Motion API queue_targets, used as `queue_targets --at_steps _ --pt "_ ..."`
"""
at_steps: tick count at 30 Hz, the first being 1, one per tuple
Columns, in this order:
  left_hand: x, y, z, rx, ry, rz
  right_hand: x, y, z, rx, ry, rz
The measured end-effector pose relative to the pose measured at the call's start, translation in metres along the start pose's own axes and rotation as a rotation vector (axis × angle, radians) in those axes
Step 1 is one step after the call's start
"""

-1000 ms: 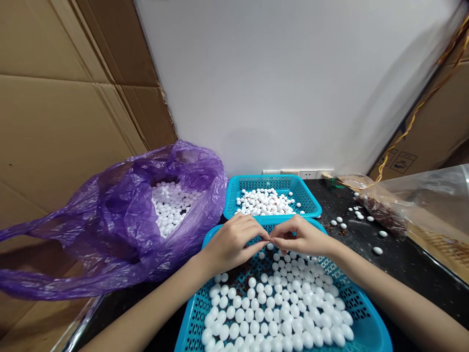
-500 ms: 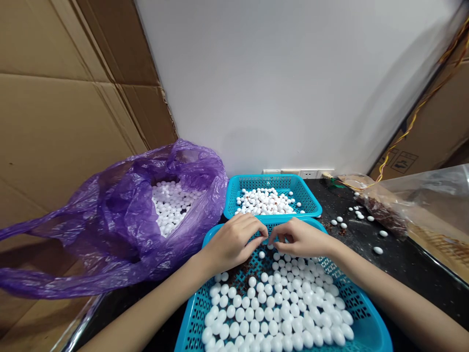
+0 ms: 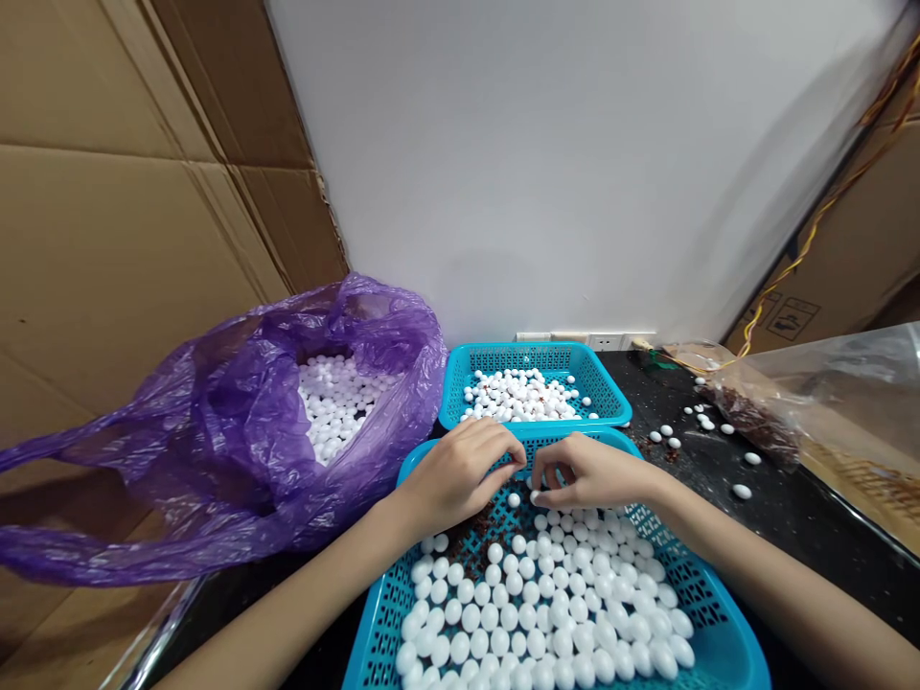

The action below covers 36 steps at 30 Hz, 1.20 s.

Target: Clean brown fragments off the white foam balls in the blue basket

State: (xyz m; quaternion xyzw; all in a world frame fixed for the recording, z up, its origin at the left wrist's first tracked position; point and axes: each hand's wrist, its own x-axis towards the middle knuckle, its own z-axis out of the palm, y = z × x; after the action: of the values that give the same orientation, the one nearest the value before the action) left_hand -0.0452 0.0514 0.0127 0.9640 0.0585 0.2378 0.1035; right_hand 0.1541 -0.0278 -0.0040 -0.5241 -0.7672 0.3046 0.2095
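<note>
A blue plastic mesh basket point(image 3: 402, 613) lies right under my hands, holding many white oval beads point(image 3: 532, 613) and some reddish-brown bits point(image 3: 478, 532) on its mesh. My left hand point(image 3: 460, 470) hangs over the basket's far rim, fingers curled inward. Close beside it, my right hand point(image 3: 589, 471) has its fingertips curled around white beads near the rim. Whether either hand pinches a bead is hidden by the fingers.
A second blue basket point(image 3: 536, 359) of white beads stands behind the near one. To the left is a purple plastic bag point(image 3: 237, 431) of beads. Loose beads and brown debris lie on the black counter point(image 3: 704, 479), beside a clear bag point(image 3: 826, 402). Cardboard and a white wall surround the counter.
My fingertips, touching each other a second ago, have parted. My right hand has dropped slightly toward the beads at the rim. The baskets and bag have not moved.
</note>
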Motion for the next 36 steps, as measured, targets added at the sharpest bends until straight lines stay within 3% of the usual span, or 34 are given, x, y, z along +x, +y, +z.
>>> queue_targets --at_steps 6,10,16,22,29,36 --pt "0.0 0.003 -0.003 -0.069 0.173 0.075 0.005 0.004 0.0 0.606 0.179 -0.097" --pt "0.0 0.005 -0.005 -0.188 0.195 0.045 0.004 0.003 -0.003 0.828 0.228 -0.133" --pt "0.004 0.015 -0.01 -0.529 0.108 -0.335 0.002 -0.001 -0.007 0.887 0.291 -0.125" --pt "0.01 0.025 -0.011 -0.809 0.172 -0.52 0.004 0.001 -0.006 0.889 0.312 -0.148" --pt "0.007 0.019 -0.004 -0.803 0.191 -0.523 -0.002 -0.014 -0.016 0.842 0.322 -0.152" --pt "0.004 0.02 -0.001 -0.695 0.258 -0.389 -0.003 -0.029 -0.007 0.938 0.458 -0.095"
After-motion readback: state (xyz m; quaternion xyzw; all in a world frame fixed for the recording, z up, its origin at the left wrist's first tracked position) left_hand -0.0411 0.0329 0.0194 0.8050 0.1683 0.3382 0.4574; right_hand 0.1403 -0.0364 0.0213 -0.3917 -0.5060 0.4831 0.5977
